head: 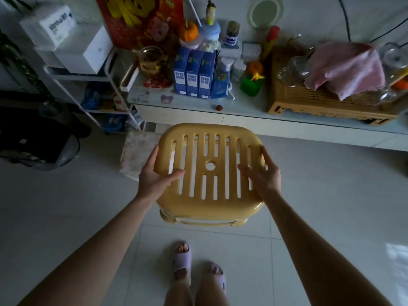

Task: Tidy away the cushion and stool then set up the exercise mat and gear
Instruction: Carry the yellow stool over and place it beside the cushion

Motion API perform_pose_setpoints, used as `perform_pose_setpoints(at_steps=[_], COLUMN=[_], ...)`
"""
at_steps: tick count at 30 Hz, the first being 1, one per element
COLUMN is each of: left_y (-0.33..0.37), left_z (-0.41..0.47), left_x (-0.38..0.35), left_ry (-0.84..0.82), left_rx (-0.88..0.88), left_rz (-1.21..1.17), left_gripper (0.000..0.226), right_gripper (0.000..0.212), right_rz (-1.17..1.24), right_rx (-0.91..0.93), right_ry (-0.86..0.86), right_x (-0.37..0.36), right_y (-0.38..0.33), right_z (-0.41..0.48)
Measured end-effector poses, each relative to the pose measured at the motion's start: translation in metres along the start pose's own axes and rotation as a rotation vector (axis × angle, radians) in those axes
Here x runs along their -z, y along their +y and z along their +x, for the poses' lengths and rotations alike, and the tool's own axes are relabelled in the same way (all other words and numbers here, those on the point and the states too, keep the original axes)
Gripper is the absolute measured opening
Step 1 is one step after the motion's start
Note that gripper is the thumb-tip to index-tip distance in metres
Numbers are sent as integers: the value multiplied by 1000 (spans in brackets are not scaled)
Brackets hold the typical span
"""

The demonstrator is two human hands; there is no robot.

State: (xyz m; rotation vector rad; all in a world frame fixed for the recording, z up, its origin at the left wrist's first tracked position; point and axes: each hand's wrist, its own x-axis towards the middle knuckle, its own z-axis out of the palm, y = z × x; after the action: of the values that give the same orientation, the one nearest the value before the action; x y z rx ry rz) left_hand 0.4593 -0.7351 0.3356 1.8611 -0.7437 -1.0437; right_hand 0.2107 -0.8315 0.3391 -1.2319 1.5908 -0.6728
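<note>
A yellow slatted plastic stool sits between a person's two hands, seen from above over the tiled floor; whether its legs touch the tiles cannot be told. The left hand grips the seat's left edge and the right hand the right edge, each with its thumb laid across the slats and its fingers clamped along the rim. Just beyond the stool's left corner, a pale floral pad, possibly the cushion, stands on the floor against a low white surface crowded with blue cartons and a wooden tray. Lilac slippers show below. The job looks to be in its opening stage: the stool is in hand but not put away, the cushion seems parked nearby, and no exercise mat or gear is in view, so the whole setting-up appears to lie ahead.
</note>
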Motion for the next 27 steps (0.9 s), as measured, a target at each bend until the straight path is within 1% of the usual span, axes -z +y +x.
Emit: perform_pose_setpoints(at_steps=[4, 7, 9, 12, 16, 23, 27], left_y=[-22, -45, -61, -94, -146, -230, -261], left_z=[64, 106, 131, 174, 222, 281, 298], left_x=[-18, -34, -46, -66, -85, -119, -131], left_ry=[-53, -68, -65, -60, -85, -62, -46], left_rx=[24, 40, 59, 91, 126, 116, 105], left_rz=[25, 44, 42, 34, 19, 38, 42], left_gripper=[98, 104, 103, 101, 106, 108, 107], right_gripper=[88, 87, 87, 88, 89, 93, 92], right_rz=[-18, -36, -31, -32, -41, -56, -63], right_rx=[-43, -61, -76, -87, -85, -77, -62], right_ry=[42, 49, 46, 43, 39, 22, 17], right_x=[-25, -43, -54, -77, -104, -147, -161], right_y=[23, 47, 63, 95, 140, 225, 258], right_z=[52, 88, 111, 153, 199, 262, 282])
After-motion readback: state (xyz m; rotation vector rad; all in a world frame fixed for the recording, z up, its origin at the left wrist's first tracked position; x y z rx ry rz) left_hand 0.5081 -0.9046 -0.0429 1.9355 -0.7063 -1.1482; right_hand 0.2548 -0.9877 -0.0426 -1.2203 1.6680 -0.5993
